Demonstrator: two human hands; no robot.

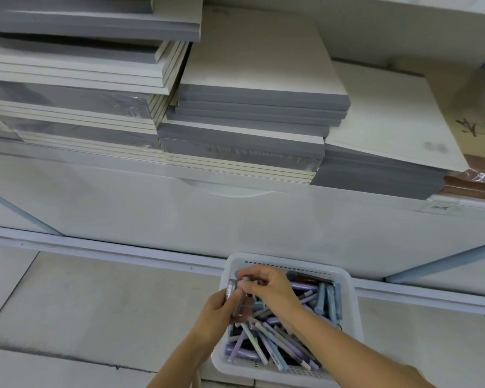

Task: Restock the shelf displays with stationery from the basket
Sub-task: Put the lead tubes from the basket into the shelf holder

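Observation:
A white plastic basket (pixel 350 298) stands on the floor below the shelf, filled with several purple, blue and pale green pens (pixel 289 340). Both hands are over its left end. My left hand (pixel 216 315) grips a small bunch of pens (pixel 237 296) held upright. My right hand (pixel 266 287) reaches across from the right and pinches the top of that bunch with its fingertips. The lower ends of the held pens are hidden by my fingers.
Above the basket, a white shelf front (pixel 235 217) carries stacks of grey-edged paper pads (pixel 261 102) and wrapped packs (pixel 67 107). Brown packs (pixel 476 180) lie at the far right. A pale rail (pixel 95 247) runs along the tiled floor (pixel 81 303).

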